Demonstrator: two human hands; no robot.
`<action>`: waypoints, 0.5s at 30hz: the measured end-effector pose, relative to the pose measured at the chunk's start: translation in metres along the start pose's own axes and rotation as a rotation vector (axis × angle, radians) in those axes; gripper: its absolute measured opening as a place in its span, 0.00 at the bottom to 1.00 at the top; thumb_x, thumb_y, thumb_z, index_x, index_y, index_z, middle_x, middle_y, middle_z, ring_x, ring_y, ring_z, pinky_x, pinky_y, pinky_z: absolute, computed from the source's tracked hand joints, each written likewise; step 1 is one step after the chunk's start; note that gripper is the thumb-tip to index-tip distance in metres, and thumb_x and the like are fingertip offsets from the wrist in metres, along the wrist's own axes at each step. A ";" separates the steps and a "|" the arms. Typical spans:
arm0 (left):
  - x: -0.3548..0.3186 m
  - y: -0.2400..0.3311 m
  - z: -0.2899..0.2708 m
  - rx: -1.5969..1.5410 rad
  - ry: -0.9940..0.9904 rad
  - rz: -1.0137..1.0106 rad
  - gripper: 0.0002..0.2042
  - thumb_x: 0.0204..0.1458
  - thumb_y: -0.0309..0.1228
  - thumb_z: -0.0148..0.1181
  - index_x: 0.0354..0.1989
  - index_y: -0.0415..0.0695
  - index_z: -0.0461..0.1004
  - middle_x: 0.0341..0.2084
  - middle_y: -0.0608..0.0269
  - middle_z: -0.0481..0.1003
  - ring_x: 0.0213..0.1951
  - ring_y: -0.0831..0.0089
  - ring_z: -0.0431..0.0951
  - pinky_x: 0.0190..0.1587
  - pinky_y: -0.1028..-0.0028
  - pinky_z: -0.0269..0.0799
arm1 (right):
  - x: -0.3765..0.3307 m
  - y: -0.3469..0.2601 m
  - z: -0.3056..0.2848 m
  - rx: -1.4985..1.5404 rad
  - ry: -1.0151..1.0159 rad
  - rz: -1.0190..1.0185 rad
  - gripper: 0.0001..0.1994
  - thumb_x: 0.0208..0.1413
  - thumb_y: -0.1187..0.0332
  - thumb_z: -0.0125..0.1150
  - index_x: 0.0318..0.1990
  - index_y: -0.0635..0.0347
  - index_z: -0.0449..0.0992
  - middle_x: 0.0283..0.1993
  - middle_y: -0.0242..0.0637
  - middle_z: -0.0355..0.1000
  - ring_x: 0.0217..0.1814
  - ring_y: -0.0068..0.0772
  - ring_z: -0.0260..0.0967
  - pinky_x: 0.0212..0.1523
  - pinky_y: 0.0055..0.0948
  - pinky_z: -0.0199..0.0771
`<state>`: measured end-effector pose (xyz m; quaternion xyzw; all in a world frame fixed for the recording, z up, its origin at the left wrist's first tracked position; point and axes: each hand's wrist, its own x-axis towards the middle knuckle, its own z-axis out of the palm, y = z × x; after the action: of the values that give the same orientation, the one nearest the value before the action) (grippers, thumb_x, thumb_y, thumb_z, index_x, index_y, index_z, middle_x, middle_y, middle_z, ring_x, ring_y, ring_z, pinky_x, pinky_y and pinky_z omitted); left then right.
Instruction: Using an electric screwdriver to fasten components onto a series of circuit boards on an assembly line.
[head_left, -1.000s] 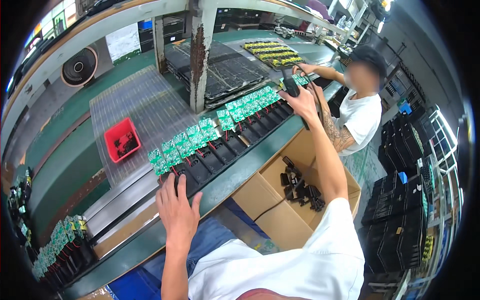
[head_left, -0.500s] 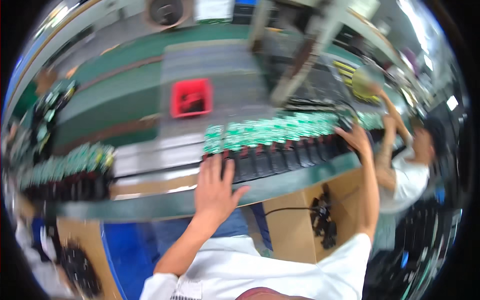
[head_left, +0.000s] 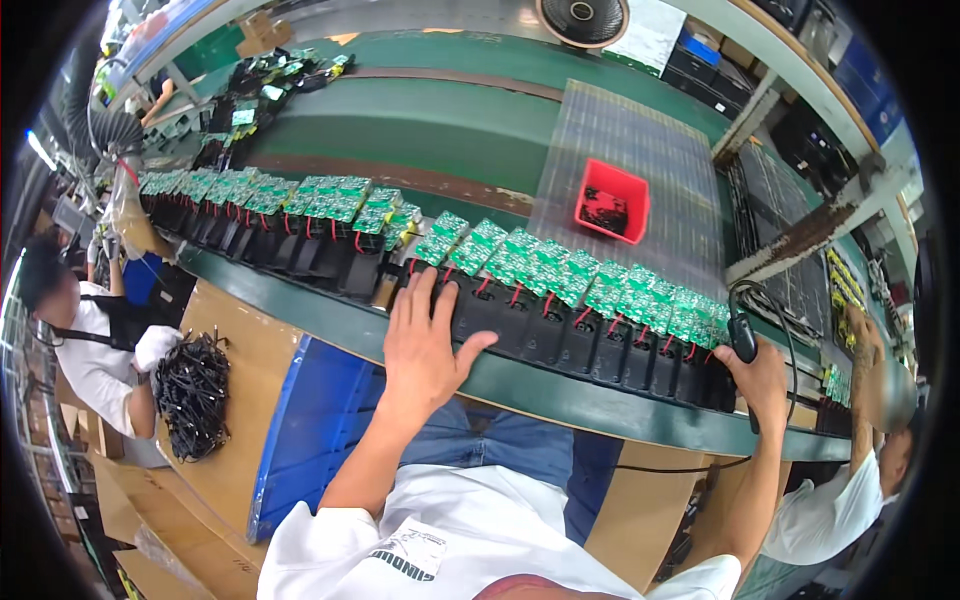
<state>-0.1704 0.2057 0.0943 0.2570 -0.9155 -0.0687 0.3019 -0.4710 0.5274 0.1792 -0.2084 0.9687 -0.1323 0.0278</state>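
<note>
A row of black plastic casings [head_left: 560, 335] stands along the bench edge, side by side. Green circuit boards [head_left: 540, 262] rest at their far ends, joined by red wires. My left hand [head_left: 425, 350] lies with fingers stretched over the row's left end, thumb apart, holding nothing. At the right end, my right hand [head_left: 760, 385] is closed around a black corded handheld tool [head_left: 742, 338], its exact kind unclear. The right thumb touches the last casing. Just left of my left hand, a second row of casings [head_left: 300, 255] with boards continues, a narrow gap between.
A red bin [head_left: 640, 205] with small dark parts sits on a ribbed mat [head_left: 690, 150] beyond the row. A green conveyor belt [head_left: 430, 115] runs behind. Co-workers are at left and right; one gloved hand [head_left: 157, 347] is by a bundle of black cables [head_left: 192, 395]. A metal post [head_left: 800, 235] slants at right.
The view has swung, and the picture is sharper. Between my hands, the row has slid left past the red bin, narrowing the wide gap to the left row.
</note>
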 end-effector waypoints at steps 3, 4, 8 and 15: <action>-0.002 -0.012 -0.002 0.013 0.033 -0.028 0.35 0.52 0.55 0.61 0.55 0.34 0.69 0.60 0.40 0.63 0.61 0.41 0.64 0.64 0.51 0.59 | -0.002 -0.021 0.004 -0.020 -0.005 -0.016 0.19 0.49 0.56 0.72 0.28 0.65 0.73 0.16 0.35 0.66 0.12 0.30 0.61 0.17 0.30 0.62; -0.003 -0.014 -0.001 0.008 0.038 -0.033 0.34 0.53 0.54 0.61 0.55 0.34 0.69 0.61 0.40 0.62 0.62 0.41 0.64 0.65 0.51 0.58 | -0.003 -0.026 0.004 -0.037 -0.009 -0.003 0.19 0.49 0.56 0.72 0.28 0.65 0.74 0.16 0.36 0.67 0.12 0.30 0.62 0.17 0.30 0.62; -0.007 -0.006 -0.006 -0.016 0.072 -0.020 0.31 0.54 0.51 0.62 0.55 0.36 0.70 0.60 0.41 0.64 0.61 0.42 0.64 0.64 0.52 0.59 | -0.023 -0.033 0.001 -0.060 0.096 0.062 0.18 0.50 0.57 0.71 0.31 0.65 0.75 0.16 0.35 0.67 0.13 0.29 0.62 0.18 0.29 0.62; 0.036 0.045 -0.028 -0.361 0.171 0.186 0.18 0.54 0.38 0.62 0.49 0.40 0.75 0.50 0.51 0.74 0.46 0.51 0.75 0.51 0.59 0.71 | -0.104 -0.060 0.023 1.341 0.445 -0.286 0.29 0.55 0.64 0.63 0.64 0.60 0.65 0.19 0.29 0.69 0.16 0.22 0.62 0.18 0.20 0.62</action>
<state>-0.1980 0.2273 0.1480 0.1180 -0.8793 -0.1811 0.4244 -0.3497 0.5120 0.1727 -0.2392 0.6249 -0.7403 -0.0658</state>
